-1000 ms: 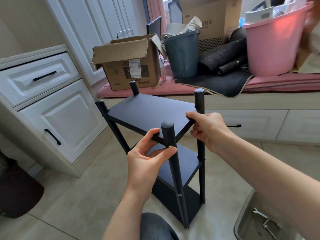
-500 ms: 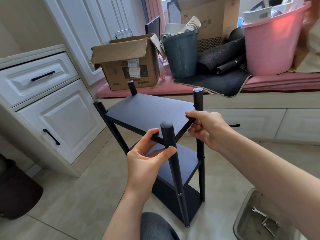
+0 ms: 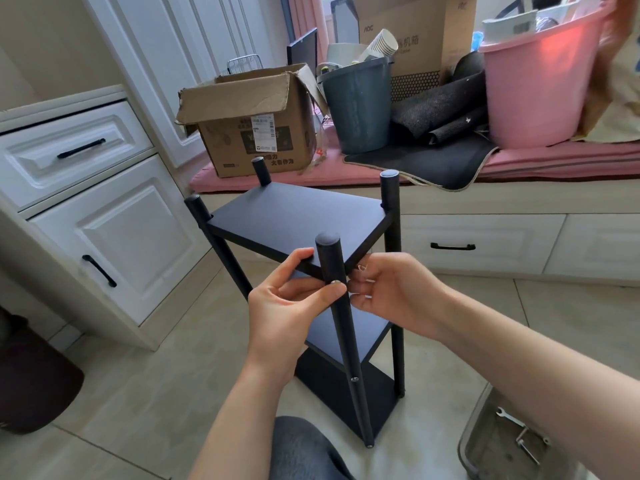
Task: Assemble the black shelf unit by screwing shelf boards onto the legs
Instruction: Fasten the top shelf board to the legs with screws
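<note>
- Black three-tier shelf unit (image 3: pixel 311 271) stands on the tiled floor (image 3: pixel 138 393), nearest round black leg (image 3: pixel 337 306) between my two hands.
- Left hand (image 3: pixel 280 306): fingers (image 3: pixel 294 268) pinch the top board's (image 3: pixel 294 220) near edge, thumb at a small silver screw (image 3: pixel 334 282) on the leg.
- Right hand (image 3: pixel 391 296): fingers curled just beside that leg; grasp unclear.
- I count four legs, three boards.

The tall cardboard box (image 3: pixel 415 32) at the back read "AOC" and "机箱". The open carton (image 3: pixel 256 133) bore a white barcode label and "大客停力", only partly legible.
</note>
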{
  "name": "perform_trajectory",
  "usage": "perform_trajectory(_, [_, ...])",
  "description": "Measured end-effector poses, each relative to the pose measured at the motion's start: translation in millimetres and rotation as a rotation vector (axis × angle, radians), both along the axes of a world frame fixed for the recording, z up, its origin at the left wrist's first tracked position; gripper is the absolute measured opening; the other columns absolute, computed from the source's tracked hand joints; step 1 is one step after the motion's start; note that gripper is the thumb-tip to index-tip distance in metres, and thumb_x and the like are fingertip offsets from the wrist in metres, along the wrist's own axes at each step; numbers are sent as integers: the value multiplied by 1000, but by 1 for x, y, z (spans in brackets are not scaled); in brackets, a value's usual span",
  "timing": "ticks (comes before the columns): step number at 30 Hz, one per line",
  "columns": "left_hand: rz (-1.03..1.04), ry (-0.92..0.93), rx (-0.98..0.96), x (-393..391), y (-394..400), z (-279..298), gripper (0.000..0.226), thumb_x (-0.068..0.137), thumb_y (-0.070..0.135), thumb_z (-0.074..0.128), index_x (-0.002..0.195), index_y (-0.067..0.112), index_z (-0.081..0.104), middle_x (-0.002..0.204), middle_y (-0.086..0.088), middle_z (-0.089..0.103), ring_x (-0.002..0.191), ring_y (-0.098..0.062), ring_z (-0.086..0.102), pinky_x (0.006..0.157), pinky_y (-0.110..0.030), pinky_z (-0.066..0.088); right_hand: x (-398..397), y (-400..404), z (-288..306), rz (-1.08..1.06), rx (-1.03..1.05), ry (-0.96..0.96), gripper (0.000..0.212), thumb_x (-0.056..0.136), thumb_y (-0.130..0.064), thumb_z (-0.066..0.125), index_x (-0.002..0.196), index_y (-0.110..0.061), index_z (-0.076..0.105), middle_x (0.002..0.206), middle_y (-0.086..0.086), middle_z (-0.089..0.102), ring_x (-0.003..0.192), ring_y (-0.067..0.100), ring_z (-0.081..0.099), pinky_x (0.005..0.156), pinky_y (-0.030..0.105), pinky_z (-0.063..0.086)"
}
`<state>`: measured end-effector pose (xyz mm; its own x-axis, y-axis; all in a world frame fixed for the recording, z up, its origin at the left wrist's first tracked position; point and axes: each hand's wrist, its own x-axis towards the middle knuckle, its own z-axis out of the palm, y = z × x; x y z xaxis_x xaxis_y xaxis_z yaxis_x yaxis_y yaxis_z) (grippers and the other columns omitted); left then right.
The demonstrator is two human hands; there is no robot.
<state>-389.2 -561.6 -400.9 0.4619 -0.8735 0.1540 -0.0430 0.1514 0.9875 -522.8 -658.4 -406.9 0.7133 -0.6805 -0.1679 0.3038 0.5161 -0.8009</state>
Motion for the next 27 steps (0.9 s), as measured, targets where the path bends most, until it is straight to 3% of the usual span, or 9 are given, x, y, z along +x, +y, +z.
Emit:
perform_trajectory(4, [-7, 123, -19, -4, 2, -2, 58, 59, 20, 84, 114, 33, 70, 96, -11, 77, 99, -30, 74, 97, -49, 56, -6, 2, 2, 107, 21, -93, 15, 77, -11, 61, 76, -12, 46, 70, 5, 44, 64, 16, 40, 61, 27, 41])
perform_trajectory(7, [-23, 191, -61, -7, 2, -5, 62, 64, 15, 83, 123, 28, 70, 111, -12, 74, 108, -29, 71, 98, -48, 55, -3, 8, 2, 74, -14, -55, 19, 82, -13, 67, 78, -10, 48, 71, 3, 46, 61, 13, 40, 58, 24, 40])
perform_trajectory(12, [-66, 311, -127, -9, -1, -4, 68, 67, 3, 75, 132, 16, 61, 95, -18, 62, 86, -23, 70, 84, -29, 59, 4, 10, 2, 23, -65, -16, 28, 90, -16, 65, 113, -5, 54, 72, 5, 40, 62, 12, 46, 56, 22, 40])
perform_trajectory(15, [-73, 283, -146, -7, -2, -3, 60, 66, 3, 75, 124, 15, 63, 99, -17, 68, 89, -24, 72, 83, -30, 59, 2, 10, 5, 15, -86, 12, 25, 91, -13, 64, 111, 1, 61, 68, 4, 42, 57, 11, 47, 58, 22, 43])
perform_trajectory(17, [-65, 253, -152, -6, -3, -4, 56, 66, 4, 75, 119, 15, 63, 98, -15, 69, 90, -24, 72, 85, -32, 60, 0, 8, 9, 5, -78, 24, 10, 91, -8, 60, 93, 1, 63, 69, 6, 43, 58, 13, 44, 59, 23, 43])
perform_trajectory(19, [-58, 239, -149, -6, -4, -6, 57, 66, 5, 76, 121, 14, 61, 98, -15, 68, 91, -25, 71, 89, -35, 59, -4, 4, 10, -12, -5, 4, 13, 91, -3, 49, 80, -3, 56, 69, 8, 42, 58, 14, 40, 56, 23, 42])
perform_trajectory(22, [-67, 264, -153, -6, -4, -7, 60, 66, 4, 76, 123, 13, 60, 99, -17, 66, 90, -23, 69, 88, -32, 59, -10, -5, 10, -92, 65, 13, 20, 87, 1, 36, 90, 4, 55, 69, 9, 43, 57, 16, 40, 51, 24, 40])
perform_trajectory(24, [-79, 276, -151, -6, -4, -7, 59, 66, 4, 75, 121, 15, 61, 99, -18, 66, 88, -23, 70, 86, -30, 59, -14, -9, 8, -115, 35, 76, 26, 92, 6, 35, 98, 14, 60, 70, 10, 46, 57, 15, 43, 49, 23, 41])
perform_trajectory(27, [-98, 248, -143, -4, -2, -6, 55, 66, 3, 74, 117, 18, 61, 100, -17, 66, 88, -22, 71, 83, -28, 59, -19, -11, 3, -62, -31, 111, 29, 96, 11, 38, 110, 13, 63, 74, 12, 52, 61, 15, 49, 53, 22, 45])
